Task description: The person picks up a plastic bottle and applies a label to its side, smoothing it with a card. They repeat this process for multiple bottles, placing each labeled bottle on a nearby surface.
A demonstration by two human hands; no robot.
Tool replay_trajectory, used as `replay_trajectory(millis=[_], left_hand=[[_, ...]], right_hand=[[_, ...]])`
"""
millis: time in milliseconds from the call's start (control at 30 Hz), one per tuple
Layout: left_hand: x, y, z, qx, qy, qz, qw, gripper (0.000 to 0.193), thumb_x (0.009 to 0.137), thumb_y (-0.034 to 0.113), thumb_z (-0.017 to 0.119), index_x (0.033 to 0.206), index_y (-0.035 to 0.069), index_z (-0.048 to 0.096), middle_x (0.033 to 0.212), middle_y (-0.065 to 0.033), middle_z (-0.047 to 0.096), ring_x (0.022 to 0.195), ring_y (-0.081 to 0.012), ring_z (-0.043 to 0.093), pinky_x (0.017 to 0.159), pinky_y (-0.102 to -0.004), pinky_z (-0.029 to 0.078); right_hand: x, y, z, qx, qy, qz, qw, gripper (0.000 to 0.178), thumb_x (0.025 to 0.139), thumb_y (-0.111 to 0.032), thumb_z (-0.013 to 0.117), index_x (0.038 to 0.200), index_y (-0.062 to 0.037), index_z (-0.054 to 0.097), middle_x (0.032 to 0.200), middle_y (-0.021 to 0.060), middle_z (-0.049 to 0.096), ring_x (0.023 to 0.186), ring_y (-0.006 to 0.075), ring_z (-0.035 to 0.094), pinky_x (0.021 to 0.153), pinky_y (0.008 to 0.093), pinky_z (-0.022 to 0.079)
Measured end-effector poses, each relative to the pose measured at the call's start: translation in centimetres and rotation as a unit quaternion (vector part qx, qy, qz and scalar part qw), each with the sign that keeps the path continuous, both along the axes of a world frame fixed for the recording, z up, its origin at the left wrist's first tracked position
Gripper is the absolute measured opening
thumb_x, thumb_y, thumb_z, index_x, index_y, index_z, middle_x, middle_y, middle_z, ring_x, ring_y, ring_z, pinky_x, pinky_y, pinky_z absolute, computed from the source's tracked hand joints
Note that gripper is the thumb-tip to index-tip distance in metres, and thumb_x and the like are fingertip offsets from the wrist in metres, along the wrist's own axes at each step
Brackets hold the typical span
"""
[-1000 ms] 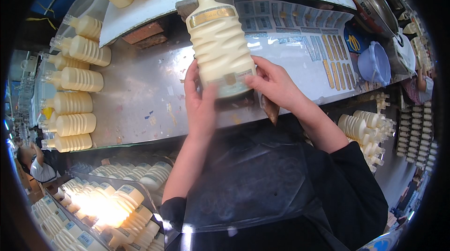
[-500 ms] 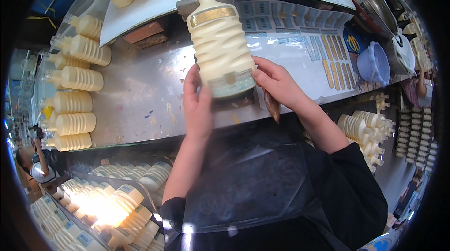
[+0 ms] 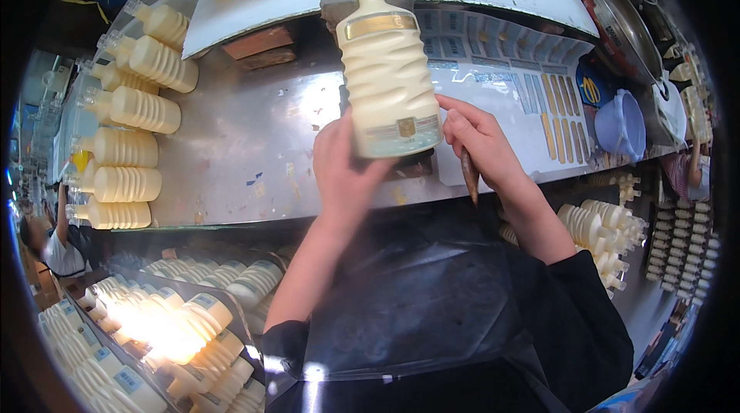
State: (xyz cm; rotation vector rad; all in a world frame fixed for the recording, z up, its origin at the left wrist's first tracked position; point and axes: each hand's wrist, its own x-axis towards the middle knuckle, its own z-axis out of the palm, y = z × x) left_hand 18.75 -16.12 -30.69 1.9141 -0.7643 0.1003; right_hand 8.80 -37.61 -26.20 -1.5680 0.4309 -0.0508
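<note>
A cream bottle (image 3: 389, 74) with a wavy body, clear neck and gold band at its shoulder lies tilted back, its neck end against a grey block (image 3: 336, 9). A clear strip with an emblem runs round its lower end. My left hand (image 3: 343, 162), blurred, is closed round the bottle's lower left side and base; some fingers are hidden behind it. At the lower right, the index finger of my right hand (image 3: 482, 139) reaches the bottle's side. A brown, pointed, stick-like tool (image 3: 469, 176) hangs from my right hand's curled fingers.
Several cream bottles (image 3: 131, 149) line the metal table's (image 3: 239, 135) left edge. On the right lie a sheet of gold and blue label strips (image 3: 556, 93) and a lilac bucket (image 3: 620, 124). Crates of bottles (image 3: 204, 313) stand below left. A person (image 3: 65, 247) is at far left.
The whole view has shifted, placing the bottle farther right. My left hand has slid from the bottle's side toward its base. My right thumb has drawn back from the bottle.
</note>
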Motion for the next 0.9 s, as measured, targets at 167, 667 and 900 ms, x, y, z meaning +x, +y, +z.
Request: replay_trajectory(millis=[167, 667, 900], left_hand=[[-0.5, -0.7, 1.7, -0.007, -0.053, 0.032, 0.998, 0.086, 0.061, 0.021, 0.094, 0.138, 0.004, 0.060, 0.118, -0.0139, 0.065, 0.113, -0.0350, 0.059, 0.101, -0.0454, 0.045], [-0.4, -0.4, 1.0, -0.004, -0.067, 0.033, 0.997, 0.089, 0.059, 0.023, 0.094, 0.139, 0.002, 0.060, 0.119, -0.0146, 0.066, 0.113, -0.0348, 0.060, 0.099, -0.0448, 0.046], [0.0, 0.6, 0.1, -0.054, 0.083, -0.025, 0.995, 0.078, 0.081, 0.024, 0.083, 0.148, -0.001, 0.051, 0.130, -0.0169, 0.062, 0.124, -0.0332, 0.056, 0.109, -0.0430, 0.043]], right_hand=[[0.1, 0.0, -0.3, 0.058, 0.014, -0.018, 0.998, 0.049, 0.111, -0.034, 0.048, 0.146, -0.0014, 0.058, 0.084, -0.0047, 0.052, 0.077, 0.0046, 0.047, 0.071, 0.0213, 0.042], [-0.1, -1.1, -0.4, 0.060, 0.015, -0.002, 0.998, 0.049, 0.112, -0.030, 0.045, 0.148, 0.0027, 0.053, 0.082, -0.0031, 0.055, 0.055, 0.0014, 0.044, 0.048, 0.0160, 0.036], [-0.7, -0.3, 3.9, 0.125, 0.018, 0.022, 0.992, 0.046, 0.100, -0.013, 0.050, 0.144, -0.0032, 0.061, 0.078, -0.0060, 0.054, 0.066, 0.0027, 0.047, 0.060, 0.0193, 0.039]])
